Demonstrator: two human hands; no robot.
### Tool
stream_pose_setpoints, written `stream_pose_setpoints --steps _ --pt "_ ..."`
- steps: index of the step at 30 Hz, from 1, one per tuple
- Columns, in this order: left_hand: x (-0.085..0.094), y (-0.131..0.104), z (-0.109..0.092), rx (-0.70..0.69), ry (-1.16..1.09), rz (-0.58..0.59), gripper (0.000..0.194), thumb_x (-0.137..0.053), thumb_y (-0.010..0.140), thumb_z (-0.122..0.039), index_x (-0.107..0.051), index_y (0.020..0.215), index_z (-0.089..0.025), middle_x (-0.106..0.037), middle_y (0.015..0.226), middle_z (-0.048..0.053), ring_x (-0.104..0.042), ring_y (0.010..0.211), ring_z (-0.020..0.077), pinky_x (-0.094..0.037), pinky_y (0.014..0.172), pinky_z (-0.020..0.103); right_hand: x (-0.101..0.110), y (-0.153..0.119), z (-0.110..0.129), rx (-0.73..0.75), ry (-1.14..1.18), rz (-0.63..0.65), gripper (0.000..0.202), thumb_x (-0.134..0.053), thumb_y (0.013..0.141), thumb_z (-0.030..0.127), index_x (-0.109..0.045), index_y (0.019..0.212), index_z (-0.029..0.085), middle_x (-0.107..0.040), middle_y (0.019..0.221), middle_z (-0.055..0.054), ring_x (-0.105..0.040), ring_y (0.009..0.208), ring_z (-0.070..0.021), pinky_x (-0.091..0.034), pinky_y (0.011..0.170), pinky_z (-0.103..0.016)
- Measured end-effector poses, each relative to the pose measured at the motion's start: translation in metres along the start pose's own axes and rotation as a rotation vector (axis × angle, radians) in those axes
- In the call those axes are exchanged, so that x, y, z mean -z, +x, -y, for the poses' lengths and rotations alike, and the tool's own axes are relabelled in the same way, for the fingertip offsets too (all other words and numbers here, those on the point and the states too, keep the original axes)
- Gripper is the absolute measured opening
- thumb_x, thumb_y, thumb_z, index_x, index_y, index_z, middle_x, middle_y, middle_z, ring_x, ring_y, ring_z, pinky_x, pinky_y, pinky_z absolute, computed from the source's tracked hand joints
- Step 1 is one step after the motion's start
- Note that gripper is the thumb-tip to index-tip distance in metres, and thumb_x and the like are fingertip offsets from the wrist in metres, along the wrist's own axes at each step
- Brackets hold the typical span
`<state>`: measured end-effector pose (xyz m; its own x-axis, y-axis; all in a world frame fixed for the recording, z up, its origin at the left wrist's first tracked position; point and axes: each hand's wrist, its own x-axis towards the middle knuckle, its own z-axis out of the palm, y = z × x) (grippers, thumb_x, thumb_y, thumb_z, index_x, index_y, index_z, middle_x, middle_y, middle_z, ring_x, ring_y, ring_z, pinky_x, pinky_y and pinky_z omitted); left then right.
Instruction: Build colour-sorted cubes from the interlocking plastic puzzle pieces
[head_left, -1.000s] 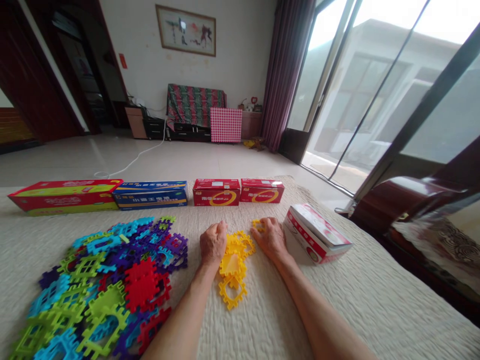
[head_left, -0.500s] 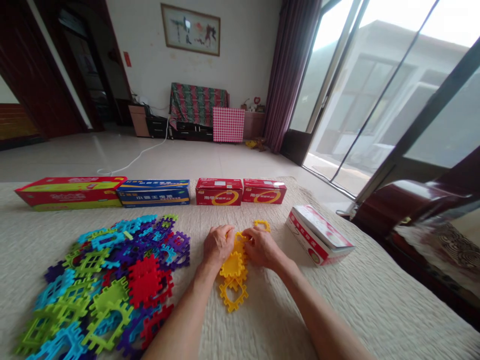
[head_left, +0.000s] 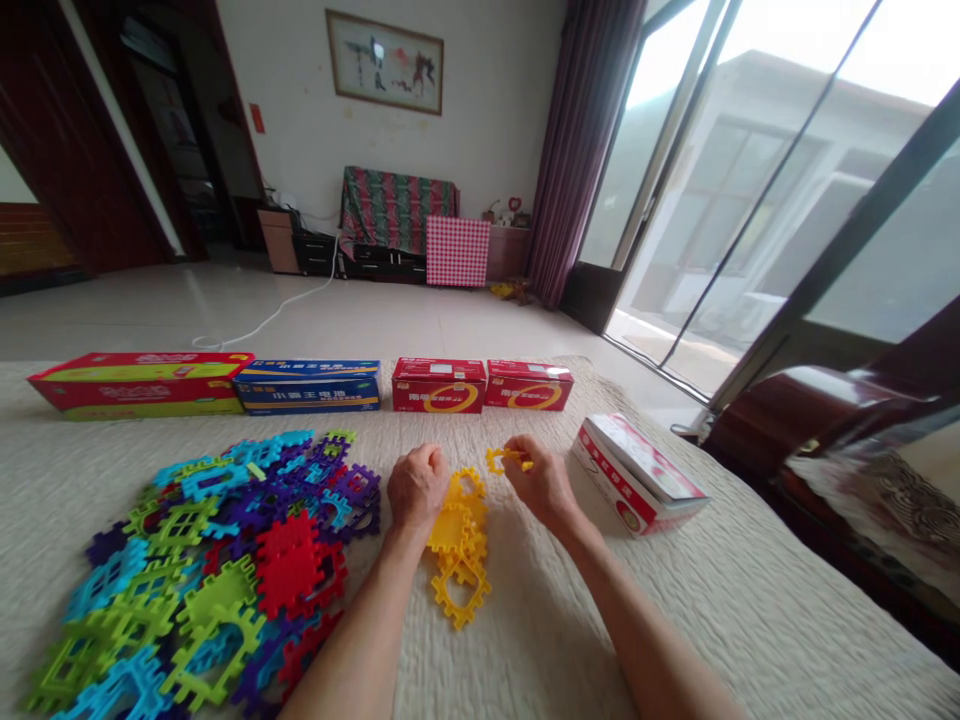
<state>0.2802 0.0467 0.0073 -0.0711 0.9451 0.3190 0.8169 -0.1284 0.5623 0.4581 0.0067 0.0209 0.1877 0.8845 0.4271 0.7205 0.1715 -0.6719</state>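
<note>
My right hand pinches a yellow interlocking building piece with notched edges, just above the bedspread. To its left, my left hand is closed, its fingers curled at the upper left edge of a small overlapping group of yellow building pieces. Whatever those fingers may grip is hidden behind the hand. One yellow piece with a round opening lies at the near end of that group. Farther left spreads a heap of notched pieces in red, lime green, light blue and purple.
Along the far edge stand a long red-and-green box, a blue box and two red boxes. A white-and-red box sits right of my right hand. Everything rests on a cream quilted cover.
My hands have moved apart. The right one has picked up the separate yellow piece at the far side. My left hand and the yellow group have shifted slightly left.
</note>
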Motion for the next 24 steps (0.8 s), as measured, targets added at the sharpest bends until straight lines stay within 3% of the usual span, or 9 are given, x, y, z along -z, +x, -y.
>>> stream_pose_setpoints --steps 2,5,8,12,20,24 --pt "0.001 -0.001 -0.001 -0.003 0.002 0.013 0.028 -0.044 0.085 -0.023 -0.07 0.076 -0.022 -0.073 0.083 0.009 -0.063 0.077 0.02 -0.03 0.061 0.028 0.006 0.003 -0.008 0.036 -0.061 0.014 0.012 -0.054 0.072 0.016 -0.061 0.081 0.019 -0.065 0.084 -0.004 -0.06 0.076 -0.0157 -0.046 0.069 -0.026" --pt "0.003 -0.001 -0.003 0.012 0.002 0.026 0.028 -0.044 0.086 -0.023 -0.071 0.078 -0.022 -0.073 0.084 0.009 -0.063 0.079 0.0203 -0.031 0.062 0.027 0.018 0.004 -0.018 0.102 -0.142 0.237 0.02 -0.054 0.064 0.008 -0.061 0.079 0.02 -0.063 0.09 -0.004 -0.06 0.079 -0.0153 -0.047 0.075 -0.027" --pt "0.001 -0.001 -0.003 0.021 -0.002 0.027 0.028 -0.044 0.086 -0.024 -0.071 0.079 -0.022 -0.073 0.085 0.009 -0.063 0.08 0.0205 -0.031 0.063 0.027 0.029 0.002 -0.021 0.134 -0.139 0.389 0.033 -0.061 0.061 0.012 -0.061 0.092 0.023 -0.062 0.098 -0.004 -0.061 0.085 -0.017 -0.048 0.079 -0.03" --pt "-0.002 0.0 -0.001 0.01 -0.008 0.018 0.028 -0.044 0.086 -0.025 -0.071 0.082 -0.023 -0.073 0.086 0.008 -0.063 0.08 0.0205 -0.032 0.063 0.027 0.034 -0.001 -0.02 0.132 -0.18 0.434 0.042 -0.066 0.06 0.017 -0.059 0.1 0.026 -0.061 0.102 -0.005 -0.061 0.088 -0.0197 -0.049 0.081 -0.034" --pt "-0.001 -0.001 -0.003 0.01 -0.004 0.018 0.028 -0.044 0.087 -0.025 -0.071 0.078 -0.023 -0.073 0.084 0.009 -0.063 0.078 0.02 -0.031 0.062 0.027 0.037 0.0 -0.01 0.116 -0.257 0.525 0.034 -0.061 0.063 0.008 -0.06 0.094 0.02 -0.062 0.098 -0.006 -0.06 0.089 -0.0179 -0.048 0.081 -0.032" --pt "0.001 -0.001 -0.003 0.007 -0.011 0.018 0.027 -0.045 0.087 -0.025 -0.07 0.077 -0.022 -0.073 0.083 0.008 -0.062 0.077 0.0198 -0.03 0.062 0.028 0.045 0.013 -0.017 0.092 -0.228 0.406 0.046 -0.058 0.066 0.005 -0.058 0.109 0.021 -0.06 0.112 -0.007 -0.059 0.1 -0.0188 -0.046 0.089 -0.032"
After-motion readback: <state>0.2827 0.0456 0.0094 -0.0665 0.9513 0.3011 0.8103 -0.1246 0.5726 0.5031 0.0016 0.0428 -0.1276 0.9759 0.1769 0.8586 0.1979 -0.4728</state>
